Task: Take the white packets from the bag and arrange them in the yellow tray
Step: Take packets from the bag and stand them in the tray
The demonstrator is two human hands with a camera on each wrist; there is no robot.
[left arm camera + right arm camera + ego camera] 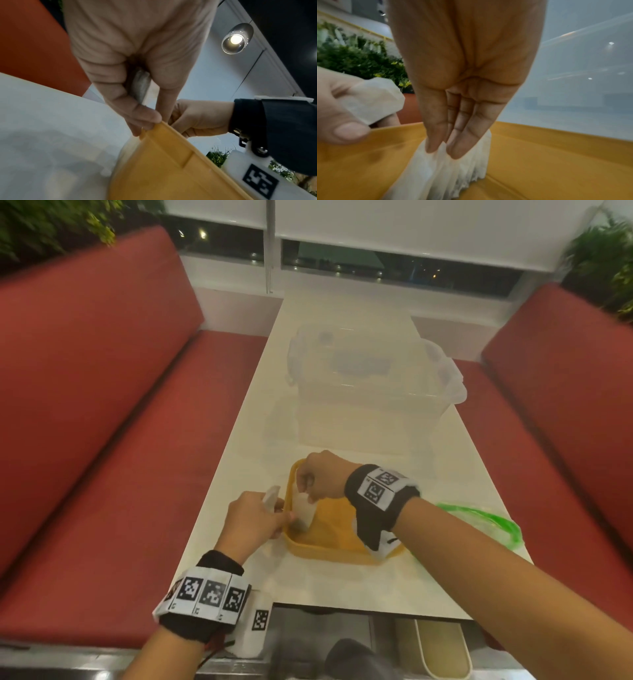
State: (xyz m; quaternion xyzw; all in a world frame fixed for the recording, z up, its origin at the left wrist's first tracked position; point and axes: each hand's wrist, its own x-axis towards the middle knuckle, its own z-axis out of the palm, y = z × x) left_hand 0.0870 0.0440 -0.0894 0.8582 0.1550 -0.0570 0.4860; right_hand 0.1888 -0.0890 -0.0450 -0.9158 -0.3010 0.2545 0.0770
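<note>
Several packets [447, 174], count unclear, stand in the tray [329, 553], right hand [322, 477] pinching them, left hand [251, 520] grasping another packet [375, 100].

Tray [329, 553] on tabletop [239, 481], near edge. Packets [303, 510] stand in tray's left end. Storage box [370, 392] behind tray. Bag [486, 520] right of tray. Bench seats [113, 460] flank both sides.
</note>
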